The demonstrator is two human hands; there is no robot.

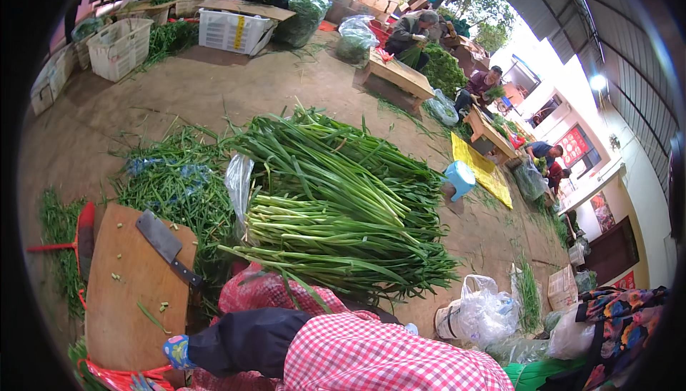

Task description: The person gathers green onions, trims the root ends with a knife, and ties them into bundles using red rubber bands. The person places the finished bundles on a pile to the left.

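Observation:
A dark oversleeve (pixel 246 340) covers an arm, apparently my right, that reaches left across the pink checked cloth. It ends in a blue floral cuff or glove (pixel 179 352) at the right edge of the wooden board (pixel 134 294); the fingers of my right hand are hidden. At the bottom edge, blue-grey glove fingers (pixel 140 383), seemingly of my left hand, are among red plastic ties (pixel 120 375). Their grip is cut off by the frame. A cleaver (pixel 159 234) lies on the board near small cut stem pieces. Beside my lap is a large pile of long green leafy stalks (pixel 332 198).
Green trimmings (pixel 171 187) cover the floor behind the board. A red broom (pixel 83 241) lies at its left. Right of the pile stand a blue stool (pixel 460 178) and a plastic bag (pixel 490 310). Several people sit at low wooden benches (pixel 399 77) with greens and white crates (pixel 233 32).

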